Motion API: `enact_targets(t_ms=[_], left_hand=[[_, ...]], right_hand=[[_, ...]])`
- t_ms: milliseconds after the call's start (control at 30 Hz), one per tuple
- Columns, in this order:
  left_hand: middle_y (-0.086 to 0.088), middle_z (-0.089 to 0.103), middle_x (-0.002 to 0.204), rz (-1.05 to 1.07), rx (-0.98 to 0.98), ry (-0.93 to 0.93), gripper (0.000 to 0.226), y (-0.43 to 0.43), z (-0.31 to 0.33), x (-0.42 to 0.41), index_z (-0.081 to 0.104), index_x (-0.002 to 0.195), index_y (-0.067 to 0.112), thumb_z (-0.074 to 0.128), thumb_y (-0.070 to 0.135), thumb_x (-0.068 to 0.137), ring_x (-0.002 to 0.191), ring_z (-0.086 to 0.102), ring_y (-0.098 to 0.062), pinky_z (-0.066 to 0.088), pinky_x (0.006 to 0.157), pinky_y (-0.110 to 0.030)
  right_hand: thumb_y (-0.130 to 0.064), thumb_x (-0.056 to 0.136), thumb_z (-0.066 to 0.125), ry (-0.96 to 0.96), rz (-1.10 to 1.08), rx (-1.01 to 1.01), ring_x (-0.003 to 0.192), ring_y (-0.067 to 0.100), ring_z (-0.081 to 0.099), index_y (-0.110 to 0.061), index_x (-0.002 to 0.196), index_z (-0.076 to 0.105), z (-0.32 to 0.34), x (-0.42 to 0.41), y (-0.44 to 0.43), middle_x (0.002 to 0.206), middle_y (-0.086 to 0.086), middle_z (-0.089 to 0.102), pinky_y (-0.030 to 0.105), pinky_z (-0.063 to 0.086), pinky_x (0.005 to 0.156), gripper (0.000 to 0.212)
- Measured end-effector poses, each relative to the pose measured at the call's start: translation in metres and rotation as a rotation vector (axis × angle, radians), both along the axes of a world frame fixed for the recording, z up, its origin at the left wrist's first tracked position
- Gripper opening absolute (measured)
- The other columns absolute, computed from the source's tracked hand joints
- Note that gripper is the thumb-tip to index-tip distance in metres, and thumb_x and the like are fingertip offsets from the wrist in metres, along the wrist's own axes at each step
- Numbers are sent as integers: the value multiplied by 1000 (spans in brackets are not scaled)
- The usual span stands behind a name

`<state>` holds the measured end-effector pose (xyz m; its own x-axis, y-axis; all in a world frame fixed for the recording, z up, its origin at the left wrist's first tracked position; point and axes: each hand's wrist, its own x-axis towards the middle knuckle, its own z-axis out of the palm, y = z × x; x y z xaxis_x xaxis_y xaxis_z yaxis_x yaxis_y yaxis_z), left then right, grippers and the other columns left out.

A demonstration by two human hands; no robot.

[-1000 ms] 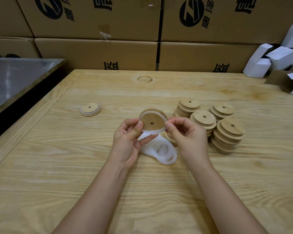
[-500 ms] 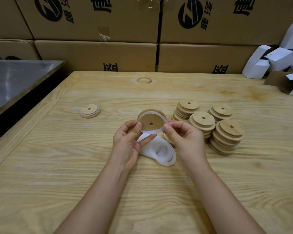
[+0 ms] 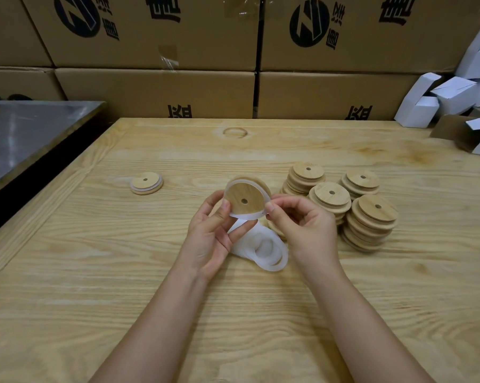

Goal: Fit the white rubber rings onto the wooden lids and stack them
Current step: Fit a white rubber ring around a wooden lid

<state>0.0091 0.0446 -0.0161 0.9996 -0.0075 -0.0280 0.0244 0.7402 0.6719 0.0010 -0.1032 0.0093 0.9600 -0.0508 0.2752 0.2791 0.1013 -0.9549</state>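
Observation:
I hold a round wooden lid [image 3: 245, 196] with a centre hole upright above the table, a white rubber ring [image 3: 248, 215] partly stretched round its rim. My left hand [image 3: 214, 233] pinches the lid's left edge. My right hand [image 3: 302, 228] pinches the ring at the lid's right edge. Below my hands lies a heap of loose white rings [image 3: 266, 251]. Several stacks of bare wooden lids [image 3: 371, 217] stand to the right. One lid with a ring fitted [image 3: 146, 183] lies alone at the left.
The wooden table [image 3: 122, 272] ends at the left beside a dark gap and a metal surface [image 3: 25, 131]. Large cardboard boxes [image 3: 155, 87] wall off the back. Small white cartons [image 3: 438, 100] pile at the far right corner.
The lid has tilted slightly in my hands and the ring has been worked a little further round its rim. Both hands stay in nearly the same place.

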Motion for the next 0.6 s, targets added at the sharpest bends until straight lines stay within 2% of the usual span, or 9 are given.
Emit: enact_targets(t_ms=[100,233,333,500,600], left_hand=[[-10,71,98,-21,169,-56,47,4,1,0,54,124,11,60,13,78,91,69,-23,57,65,-29],[-12,73,94,-78,391,-133,37,1,-2,-3,60,113,8,63,12,76,93,69,-26,57,72,-31],[-9,73,91,-37,429,-126,29,-4,-5,-3,58,108,6,61,5,79,89,70,-23,56,74,-29],[-7,74,88,77,438,-98,22,-9,-6,-1,57,104,5,51,-9,89,87,71,-20,58,75,-29],[-7,74,88,86,433,-104,21,-7,-4,-2,57,104,5,50,-9,89,87,70,-20,57,78,-30]], right_hand=[[-3,84,67,-22,-43,-2,73,1,65,-18,75,67,1,-2,2,74,-11,70,13,49,69,17],[-2,85,64,-12,-122,-18,67,-2,63,-11,81,67,1,1,-3,73,-7,68,10,47,64,11],[-6,85,66,-2,-154,-77,67,-3,63,-12,82,68,-1,3,-5,75,-7,69,9,46,63,7],[-10,83,69,1,-183,-142,67,-5,63,-24,74,67,-4,2,-1,69,-17,69,9,46,63,17],[-10,84,68,34,-153,-113,73,0,66,-23,75,68,-4,2,-1,75,-11,72,15,51,69,16]])
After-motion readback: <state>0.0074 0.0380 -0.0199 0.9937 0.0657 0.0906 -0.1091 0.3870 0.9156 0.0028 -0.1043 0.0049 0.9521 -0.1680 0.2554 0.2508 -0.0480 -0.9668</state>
